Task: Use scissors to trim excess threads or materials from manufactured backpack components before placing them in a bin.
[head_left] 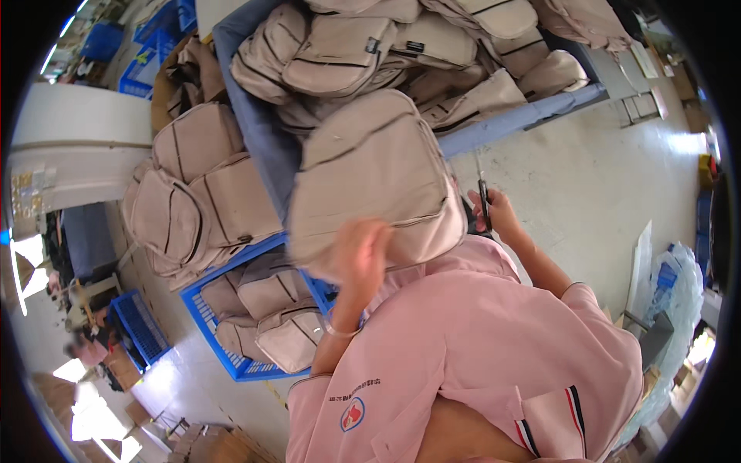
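Observation:
A beige backpack (pixel 370 174) with dark zips is in front of me, its lower edge against my pink shirt and its upper part over the edge of a fabric-lined bin. At its lower left, my left hand (pixel 361 251) is over the front of the bag; motion smears its fingers, so their grip is unclear. To the right of the bag, my right hand (pixel 500 214) is closed round dark-handled scissors (pixel 483 202), their thin blades pointing up and away from me.
The large blue-grey lined bin (pixel 509 133) holds many similar beige bags. More bags (pixel 181 193) are piled at the left, above a blue plastic crate (pixel 231 369) with several beige pieces. A small metal stand (pixel 642 106) is at the far right, and clear plastic wrapping (pixel 679 297) stands right of me.

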`<state>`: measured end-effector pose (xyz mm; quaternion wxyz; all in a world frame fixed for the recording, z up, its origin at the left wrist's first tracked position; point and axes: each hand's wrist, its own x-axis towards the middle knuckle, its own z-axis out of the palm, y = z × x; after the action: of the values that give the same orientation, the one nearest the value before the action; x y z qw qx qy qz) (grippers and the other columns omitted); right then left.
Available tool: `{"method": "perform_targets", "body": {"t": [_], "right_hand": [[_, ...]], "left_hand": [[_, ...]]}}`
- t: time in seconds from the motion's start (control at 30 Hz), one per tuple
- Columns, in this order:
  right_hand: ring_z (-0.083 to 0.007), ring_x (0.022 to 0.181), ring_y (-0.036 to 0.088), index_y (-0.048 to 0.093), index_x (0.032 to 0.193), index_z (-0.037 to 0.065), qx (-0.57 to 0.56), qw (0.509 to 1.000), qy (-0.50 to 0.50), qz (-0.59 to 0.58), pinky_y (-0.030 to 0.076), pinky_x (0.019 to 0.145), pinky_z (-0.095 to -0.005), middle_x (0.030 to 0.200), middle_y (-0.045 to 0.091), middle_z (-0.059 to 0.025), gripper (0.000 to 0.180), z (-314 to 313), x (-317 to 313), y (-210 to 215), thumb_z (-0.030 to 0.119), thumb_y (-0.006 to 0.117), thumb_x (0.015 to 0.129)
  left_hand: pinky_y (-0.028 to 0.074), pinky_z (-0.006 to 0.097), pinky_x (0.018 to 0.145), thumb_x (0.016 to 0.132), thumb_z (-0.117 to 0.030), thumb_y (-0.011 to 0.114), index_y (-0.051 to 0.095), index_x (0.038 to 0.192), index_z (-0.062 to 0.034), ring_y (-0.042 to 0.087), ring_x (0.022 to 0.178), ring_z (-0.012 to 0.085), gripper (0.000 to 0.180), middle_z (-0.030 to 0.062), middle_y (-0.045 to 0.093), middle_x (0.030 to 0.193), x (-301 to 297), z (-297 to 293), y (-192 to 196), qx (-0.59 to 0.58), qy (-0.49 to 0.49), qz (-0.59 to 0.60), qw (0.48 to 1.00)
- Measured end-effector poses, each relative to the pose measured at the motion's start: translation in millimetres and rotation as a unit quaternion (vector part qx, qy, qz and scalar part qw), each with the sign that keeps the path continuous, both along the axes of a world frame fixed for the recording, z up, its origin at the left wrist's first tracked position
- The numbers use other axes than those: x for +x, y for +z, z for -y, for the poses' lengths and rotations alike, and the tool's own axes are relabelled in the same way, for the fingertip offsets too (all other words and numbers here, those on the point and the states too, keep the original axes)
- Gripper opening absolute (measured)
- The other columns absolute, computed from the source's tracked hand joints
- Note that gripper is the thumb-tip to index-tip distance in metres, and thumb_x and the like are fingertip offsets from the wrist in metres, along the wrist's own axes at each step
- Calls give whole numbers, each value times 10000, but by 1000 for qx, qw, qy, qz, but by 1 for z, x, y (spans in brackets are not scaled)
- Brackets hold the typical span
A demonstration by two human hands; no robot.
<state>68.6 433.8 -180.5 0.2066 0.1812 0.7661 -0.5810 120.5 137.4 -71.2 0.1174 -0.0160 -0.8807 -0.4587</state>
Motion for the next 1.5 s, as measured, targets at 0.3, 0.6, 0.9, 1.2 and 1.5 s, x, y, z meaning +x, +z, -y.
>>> {"method": "perform_targets", "body": {"t": [0.3, 0.6, 0.9, 1.2, 1.5], "right_hand": [[-134, 577, 591, 591, 883, 8, 16, 994, -106, 9, 476, 470, -315, 667, 568, -49, 487, -35, 12, 11, 492, 628, 925], [-309, 587, 540, 576, 818, -11, 263, 960, 33, -91, 432, 580, -426, 666, 573, -182, 516, -34, 4, 11, 477, 742, 835], [-185, 595, 507, 604, 827, -18, 40, 988, -13, -146, 436, 579, -337, 666, 571, -103, 349, -36, -53, -29, 280, 777, 770], [-138, 620, 544, 633, 849, 12, 24, 998, 2, -62, 433, 575, -309, 683, 576, -54, 409, -47, -64, -29, 392, 765, 775], [-301, 665, 580, 603, 814, -6, 64, 988, -114, -84, 439, 619, -403, 693, 612, -131, 564, -49, -96, -43, 545, 724, 812]], "left_hand": [[471, 423, 655, 910, -169, 644, 611, 834, -36, 602, 763, 328, 156, 110, 623, 815, -10, -91, -88, -24, -167, 19, 985], [481, 417, 686, 914, -173, 631, 619, 851, -53, 598, 787, 322, 136, 105, 616, 836, -2, -113, -107, -73, -220, 42, 972], [487, 402, 765, 892, -156, 675, 639, 899, -47, 606, 847, 308, 115, 108, 635, 891, -9, -100, -78, -56, -193, 22, 979], [446, 347, 990, 848, -207, 777, 490, 1310, 51, 565, 1118, 226, 602, 152, 590, 1269, -24, -22, -139, 304, 198, 286, 887], [449, 316, 982, 881, -127, 723, 500, 1334, 41, 575, 1114, 204, 532, 125, 601, 1278, -17, -34, -157, 405, 153, 257, 864]]}}
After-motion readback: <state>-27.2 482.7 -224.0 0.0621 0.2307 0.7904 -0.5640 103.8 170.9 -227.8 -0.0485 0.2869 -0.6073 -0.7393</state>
